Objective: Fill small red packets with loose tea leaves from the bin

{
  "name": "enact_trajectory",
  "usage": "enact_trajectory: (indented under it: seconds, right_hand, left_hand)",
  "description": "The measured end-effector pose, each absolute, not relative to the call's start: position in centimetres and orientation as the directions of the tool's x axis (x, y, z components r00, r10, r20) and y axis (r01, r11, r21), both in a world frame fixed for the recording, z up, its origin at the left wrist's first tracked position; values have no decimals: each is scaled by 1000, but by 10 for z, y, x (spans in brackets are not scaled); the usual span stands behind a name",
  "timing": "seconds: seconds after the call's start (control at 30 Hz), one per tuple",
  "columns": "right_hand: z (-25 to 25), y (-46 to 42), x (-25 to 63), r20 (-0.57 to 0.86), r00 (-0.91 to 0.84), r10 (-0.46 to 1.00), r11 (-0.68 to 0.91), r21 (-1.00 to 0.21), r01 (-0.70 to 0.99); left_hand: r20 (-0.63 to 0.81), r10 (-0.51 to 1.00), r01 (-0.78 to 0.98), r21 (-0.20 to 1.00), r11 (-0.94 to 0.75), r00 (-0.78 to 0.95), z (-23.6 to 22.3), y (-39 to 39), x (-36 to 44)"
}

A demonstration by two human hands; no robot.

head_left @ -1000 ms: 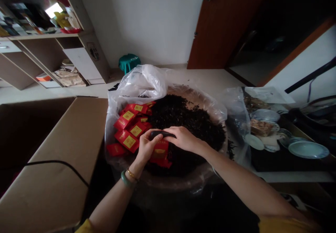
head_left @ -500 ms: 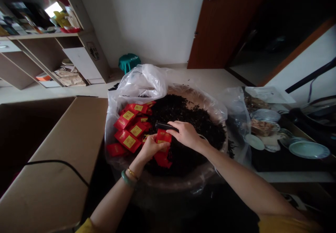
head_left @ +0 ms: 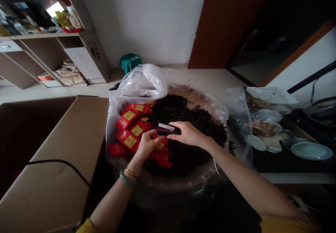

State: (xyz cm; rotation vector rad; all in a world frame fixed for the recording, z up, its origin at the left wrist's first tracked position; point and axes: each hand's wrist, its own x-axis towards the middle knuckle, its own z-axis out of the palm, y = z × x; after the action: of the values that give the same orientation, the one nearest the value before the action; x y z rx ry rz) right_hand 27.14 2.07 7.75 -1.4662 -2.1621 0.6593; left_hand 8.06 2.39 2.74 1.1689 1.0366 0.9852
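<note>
My right hand [head_left: 191,134] is wrapped round the end of a black hand-held bag sealer [head_left: 163,132], whose two jaws stand apart and point left. A thin pale cable hangs below the right wrist. Just left of the sealer, my left hand [head_left: 146,145] pinches a small red packet [head_left: 162,144], partly hidden by the fingers and the sealer. Another red packet [head_left: 164,158] lies beneath it on the dark tea leaves [head_left: 194,156]. More red packets [head_left: 126,120] with yellow labels are heaped on the left side of the round basket [head_left: 174,183], which is lined with clear plastic.
An open cardboard box [head_left: 60,156] stands at the left with a black cable across it. On the right, a low table [head_left: 296,177] carries bowls and bags. A green-covered bin [head_left: 130,62] is by the wall, near shelves [head_left: 52,47] and a brown door [head_left: 223,22].
The bag sealer's jaws have opened, and they have dropped a little across the front of the packet. My left hand has shifted slightly, and the packet shows less.
</note>
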Motion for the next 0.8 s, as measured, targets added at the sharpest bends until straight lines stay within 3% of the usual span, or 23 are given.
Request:
enact_trajectory:
  seconds: [0.17,0.43,0.63,0.8]
  right_hand:
    - [76,18,268,135,-342,930,350,-612,709]
    - [70,15,262,157,-317,935,346,-592,728]
    - [65,24,268,181,-178,967,251,-791,558]
    - [58,31,267,13,-96,995,39,-963,267]
  left_hand:
    - [-80,973,-54,994,94,217,30,22,83]
    - [-147,974,-43,987,156,172,35,17,87]
    - [-76,995,-120,989,83,60,34,22,84]
    - [-86,996,-148,985,85,-2,35,23,81]
